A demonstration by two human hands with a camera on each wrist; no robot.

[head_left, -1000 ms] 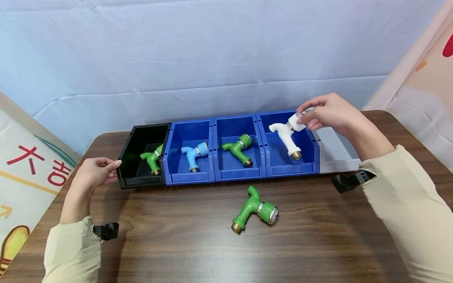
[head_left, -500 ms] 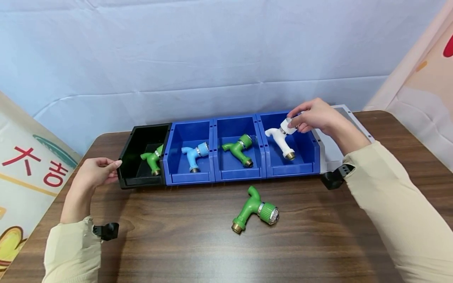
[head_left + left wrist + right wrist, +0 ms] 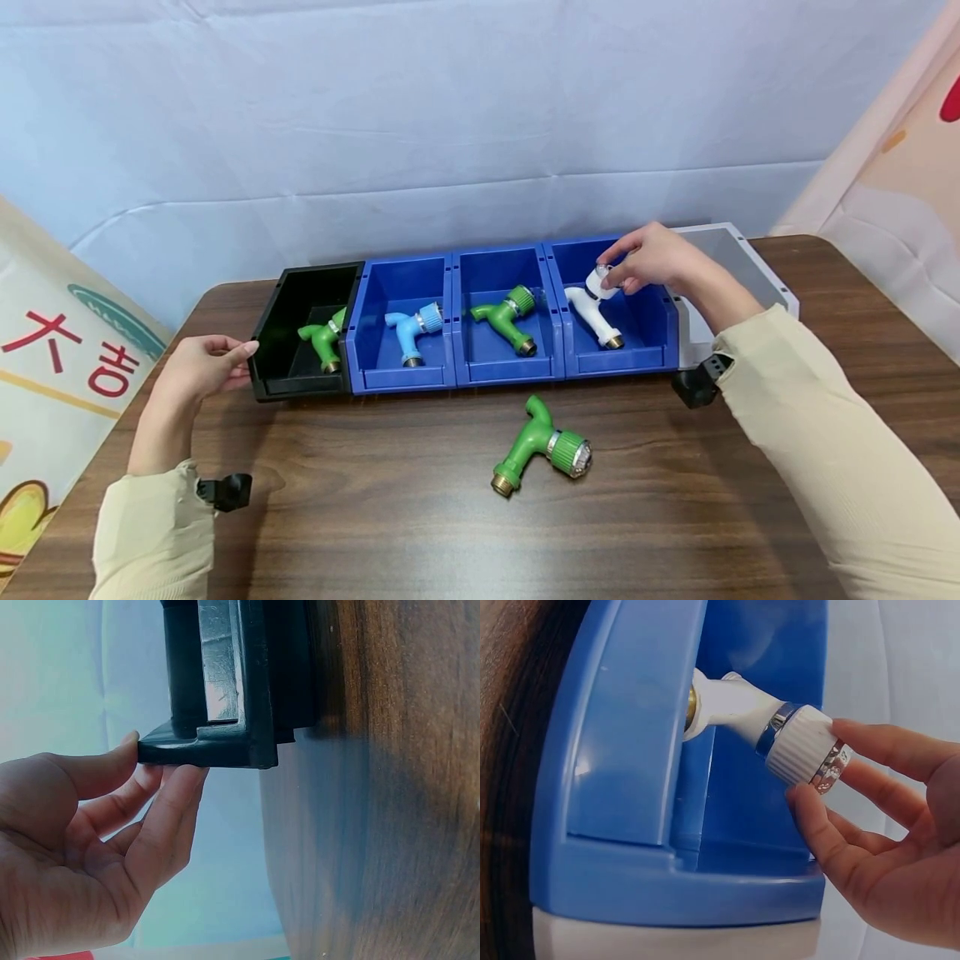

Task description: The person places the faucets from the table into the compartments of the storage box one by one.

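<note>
My right hand (image 3: 651,257) pinches the ribbed knob of a white tap (image 3: 592,310) between thumb and fingers. The tap is down inside the rightmost blue bin (image 3: 622,360), its brass end toward the front wall. In the right wrist view the fingertips sit around the knob's clear cap. My left hand (image 3: 201,367) pinches the left side edge of the black bin (image 3: 303,385), thumb on top and fingers against the outer side, as the left wrist view shows. A green tap (image 3: 324,340) lies in that black bin.
Two more blue bins hold a light blue tap (image 3: 407,332) and a green tap (image 3: 504,318). At the row's right end stands a grey bin (image 3: 738,262), partly behind my right arm. Another green tap (image 3: 536,446) lies on the wooden table (image 3: 360,508) in front.
My right hand has moved left and down with the white tap, from above the rightmost blue bin into it. The left hand has stayed on the black bin.
</note>
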